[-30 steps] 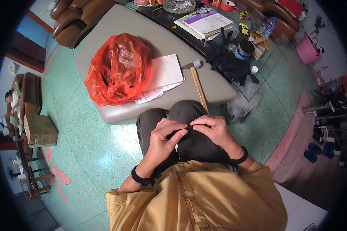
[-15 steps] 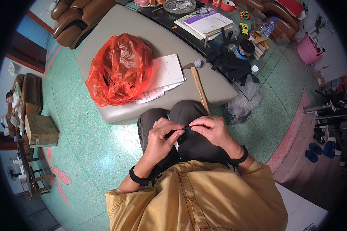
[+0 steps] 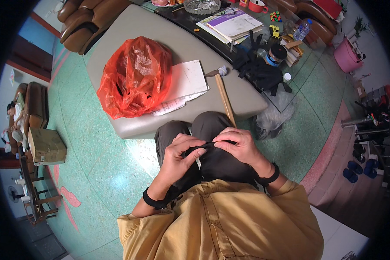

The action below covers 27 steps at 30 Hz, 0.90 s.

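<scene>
Both hands pinch a small black fabric piece (image 3: 206, 149) on the lap, left hand (image 3: 177, 158) & right hand (image 3: 238, 145) fingertips meeting, its long axis running left-right btwn them.

I have only one view, from the head camera, looking steeply down from above. It sits close over my left hand (image 3: 179, 157) and right hand (image 3: 238, 145) at the lap, and beyond them it takes in the grey table (image 3: 242, 93) and green floor (image 3: 95, 173), bent at the rim.
</scene>
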{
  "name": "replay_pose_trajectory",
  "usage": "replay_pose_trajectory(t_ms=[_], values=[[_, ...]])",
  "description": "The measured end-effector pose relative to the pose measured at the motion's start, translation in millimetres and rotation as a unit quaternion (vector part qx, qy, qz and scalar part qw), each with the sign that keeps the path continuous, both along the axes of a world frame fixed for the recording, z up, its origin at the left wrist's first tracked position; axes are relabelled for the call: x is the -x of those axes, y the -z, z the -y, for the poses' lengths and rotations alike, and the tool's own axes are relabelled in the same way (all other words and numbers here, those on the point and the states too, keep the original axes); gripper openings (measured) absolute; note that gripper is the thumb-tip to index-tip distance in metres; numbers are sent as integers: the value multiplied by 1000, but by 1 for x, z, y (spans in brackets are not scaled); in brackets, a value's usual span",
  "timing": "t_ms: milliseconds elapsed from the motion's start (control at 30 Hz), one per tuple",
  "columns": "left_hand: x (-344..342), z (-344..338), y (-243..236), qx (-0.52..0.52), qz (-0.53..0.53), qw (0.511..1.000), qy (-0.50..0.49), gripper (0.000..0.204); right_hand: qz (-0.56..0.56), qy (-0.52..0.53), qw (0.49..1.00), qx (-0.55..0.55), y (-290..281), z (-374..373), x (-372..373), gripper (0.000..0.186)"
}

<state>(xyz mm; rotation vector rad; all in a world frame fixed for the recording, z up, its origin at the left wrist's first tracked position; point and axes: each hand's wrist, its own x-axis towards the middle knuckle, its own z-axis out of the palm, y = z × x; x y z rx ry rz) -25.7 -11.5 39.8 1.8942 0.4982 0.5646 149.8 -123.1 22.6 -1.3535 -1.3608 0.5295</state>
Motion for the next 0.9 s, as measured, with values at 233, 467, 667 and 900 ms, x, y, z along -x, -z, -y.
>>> replay_pose_trajectory(t_ms=[233,467,667,900], values=[[1,-1,1,-12,-11,1000,-5,17,3,7,1000,-2,-3,-1,2,12],[4,-7,2,-80,-57,994,39,13,25,-21,999,37,-4,2,0,10],[-6,0,-10,69,-103,991,56,10,84,-53,995,1,-2,-1,5,6],[-8,3,9,379,63,923,-18,24,-24,-43,995,83,-15,1,6,11]])
